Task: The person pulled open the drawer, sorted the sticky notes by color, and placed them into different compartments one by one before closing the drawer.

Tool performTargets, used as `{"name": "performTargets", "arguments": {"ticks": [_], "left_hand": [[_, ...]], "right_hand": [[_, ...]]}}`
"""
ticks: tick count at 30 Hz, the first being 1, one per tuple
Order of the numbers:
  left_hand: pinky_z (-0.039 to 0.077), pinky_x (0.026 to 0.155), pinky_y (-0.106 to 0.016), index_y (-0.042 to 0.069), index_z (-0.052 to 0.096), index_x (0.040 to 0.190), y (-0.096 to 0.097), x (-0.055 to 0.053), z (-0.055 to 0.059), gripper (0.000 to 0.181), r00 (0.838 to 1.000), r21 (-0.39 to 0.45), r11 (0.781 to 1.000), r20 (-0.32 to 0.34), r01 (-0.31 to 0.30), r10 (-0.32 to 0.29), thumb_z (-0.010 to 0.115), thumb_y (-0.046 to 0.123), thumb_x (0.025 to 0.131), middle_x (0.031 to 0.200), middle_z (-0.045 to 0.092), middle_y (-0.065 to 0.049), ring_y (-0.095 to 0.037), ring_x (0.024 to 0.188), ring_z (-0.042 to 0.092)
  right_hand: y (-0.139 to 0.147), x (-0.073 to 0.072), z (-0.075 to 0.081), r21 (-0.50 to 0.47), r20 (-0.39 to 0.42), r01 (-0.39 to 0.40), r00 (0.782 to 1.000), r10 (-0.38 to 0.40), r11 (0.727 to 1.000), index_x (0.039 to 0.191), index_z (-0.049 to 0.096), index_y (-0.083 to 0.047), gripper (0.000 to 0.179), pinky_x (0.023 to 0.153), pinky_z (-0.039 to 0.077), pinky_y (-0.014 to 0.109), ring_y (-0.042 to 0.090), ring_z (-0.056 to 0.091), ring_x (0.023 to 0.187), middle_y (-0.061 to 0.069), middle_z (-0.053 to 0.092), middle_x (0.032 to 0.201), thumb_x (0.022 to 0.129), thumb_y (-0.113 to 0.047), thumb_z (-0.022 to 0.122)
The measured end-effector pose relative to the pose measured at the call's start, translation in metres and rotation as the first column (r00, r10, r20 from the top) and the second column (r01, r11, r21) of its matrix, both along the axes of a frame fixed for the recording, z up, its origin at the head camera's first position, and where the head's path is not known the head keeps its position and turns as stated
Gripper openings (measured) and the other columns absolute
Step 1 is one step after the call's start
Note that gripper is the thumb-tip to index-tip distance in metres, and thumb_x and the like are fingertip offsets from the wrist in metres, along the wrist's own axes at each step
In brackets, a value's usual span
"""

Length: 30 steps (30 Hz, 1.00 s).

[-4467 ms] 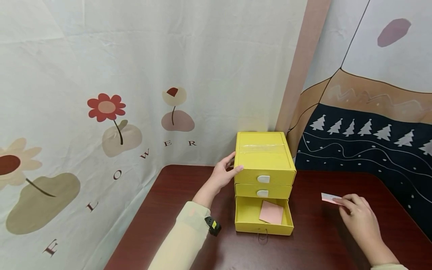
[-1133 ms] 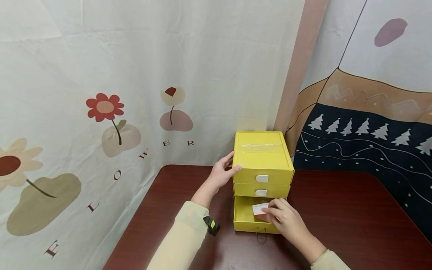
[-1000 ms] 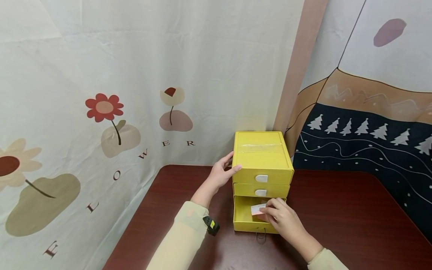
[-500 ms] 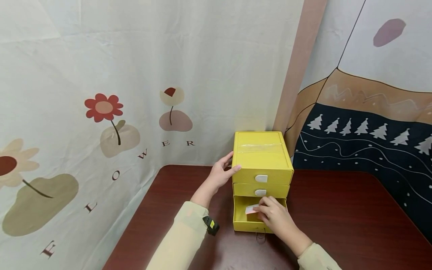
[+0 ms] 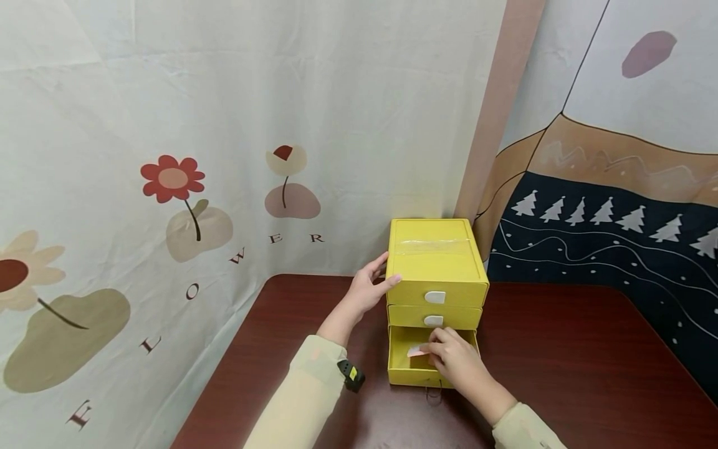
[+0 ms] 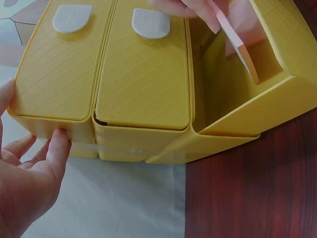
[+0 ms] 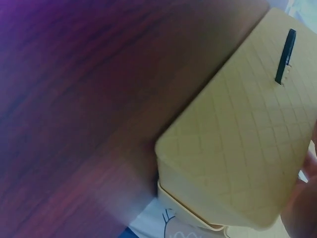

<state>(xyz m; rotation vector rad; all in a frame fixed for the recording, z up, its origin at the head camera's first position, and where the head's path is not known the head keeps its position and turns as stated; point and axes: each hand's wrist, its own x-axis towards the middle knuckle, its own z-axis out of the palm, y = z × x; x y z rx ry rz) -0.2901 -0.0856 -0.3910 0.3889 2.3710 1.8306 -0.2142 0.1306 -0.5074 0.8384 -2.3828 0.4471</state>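
Observation:
A yellow three-drawer desktop organizer stands at the back of the table, its bottom drawer pulled out. My left hand rests against the organizer's left side; the left wrist view shows its fingers touching that wall. Inside the open drawer, my right hand pinches a thin pink sticky note pad between thumb and fingers, tilted on edge. Another pink square pad lies behind it in the drawer, partly hidden. In the right wrist view the drawer front fills the right side.
White tabs mark the two upper drawers, both pushed in. A thin ring hangs at the open drawer's front. Dark red tabletop extends on both sides. A printed curtain hangs close behind.
My right hand has carried the held pad leftward from over the table's right side into the open drawer, then slightly further left and lower. My left hand has stayed in place.

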Motion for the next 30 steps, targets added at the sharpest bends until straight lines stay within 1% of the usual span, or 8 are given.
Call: {"name": "performTargets", "arguments": {"ticks": [6,7,13,14,18,21,24,30], "left_hand": [[0.034,0.108,-0.047,0.01,0.028,0.15,0.001,0.019,0.024,0.068,1.0,-0.03,0.999,-0.008,0.018,-0.018,0.063,0.022,0.092,0.149,0.037,-0.017,-0.033,0.138,0.032],[0.034,0.108,-0.047,0.009,0.028,0.15,0.001,0.019,0.024,0.068,1.0,-0.033,0.999,-0.009,0.019,-0.019,0.062,0.022,0.092,0.149,0.037,-0.017,-0.034,0.138,0.032],[0.034,0.109,-0.048,0.019,0.029,0.15,0.0,0.0,0.001,0.071,1.0,-0.008,1.0,0.0,0.004,-0.004,0.066,0.029,0.09,0.15,0.037,-0.012,-0.03,0.139,0.032],[0.034,0.108,-0.047,0.02,0.03,0.15,0.0,0.0,0.0,0.071,1.0,-0.006,1.0,-0.003,-0.002,0.002,0.066,0.03,0.089,0.149,0.038,-0.011,-0.029,0.139,0.033],[0.036,0.108,-0.045,0.024,0.033,0.149,0.001,0.0,-0.001,0.07,1.0,-0.014,1.0,-0.009,-0.021,0.021,0.067,0.034,0.088,0.148,0.04,-0.008,-0.027,0.138,0.035],[0.037,0.107,-0.045,0.026,0.034,0.148,0.001,0.001,-0.001,0.071,1.0,-0.016,0.999,-0.005,-0.029,0.029,0.068,0.037,0.087,0.147,0.041,-0.005,-0.025,0.137,0.036],[0.036,0.108,-0.045,0.028,0.035,0.147,0.002,0.001,-0.001,0.071,0.999,-0.011,0.999,0.008,-0.036,0.036,0.069,0.038,0.086,0.147,0.041,-0.003,-0.024,0.138,0.035],[0.035,0.108,-0.045,0.028,0.034,0.147,0.002,0.001,-0.001,0.071,0.999,-0.016,0.999,0.015,-0.038,0.039,0.069,0.038,0.086,0.148,0.041,-0.003,-0.024,0.138,0.035]], "right_hand": [[0.001,0.002,0.006,0.027,0.079,-0.012,0.997,0.01,1.0,0.082,0.077,-0.02,0.019,0.061,0.045,0.019,0.006,0.048,0.076,-0.01,0.054,0.083,0.071,-0.004,0.078],[0.001,0.002,0.007,0.032,0.094,-0.017,0.996,0.014,0.999,0.082,0.077,-0.02,0.019,0.061,0.045,0.02,0.007,0.048,0.076,-0.01,0.055,0.083,0.072,-0.004,0.078],[0.003,0.002,0.007,0.057,0.151,-0.038,0.988,0.029,0.998,0.089,0.077,-0.019,0.017,0.064,0.048,0.022,0.009,0.052,0.08,-0.008,0.057,0.087,0.076,-0.008,0.077],[0.004,0.002,0.007,0.06,0.162,-0.041,0.986,0.03,0.997,0.089,0.077,-0.02,0.017,0.064,0.048,0.023,0.01,0.053,0.08,-0.008,0.058,0.087,0.076,-0.008,0.077],[0.003,0.002,0.008,0.062,0.204,-0.051,0.978,0.038,0.997,0.092,0.077,-0.019,0.018,0.065,0.048,0.024,0.01,0.053,0.081,-0.007,0.058,0.088,0.078,-0.009,0.076],[0.003,0.002,0.01,0.063,0.222,-0.054,0.974,0.039,0.997,0.092,0.077,-0.02,0.018,0.066,0.048,0.024,0.01,0.053,0.081,-0.007,0.059,0.088,0.078,-0.008,0.075],[0.002,0.002,0.011,0.063,0.227,-0.054,0.973,0.039,0.997,0.091,0.077,-0.02,0.018,0.066,0.048,0.024,0.011,0.053,0.081,-0.007,0.059,0.087,0.078,-0.008,0.075],[0.002,0.002,0.013,0.072,0.216,-0.062,0.975,0.045,0.996,0.091,0.077,-0.019,0.018,0.067,0.048,0.026,0.012,0.053,0.08,-0.006,0.059,0.087,0.077,-0.007,0.075]]}}
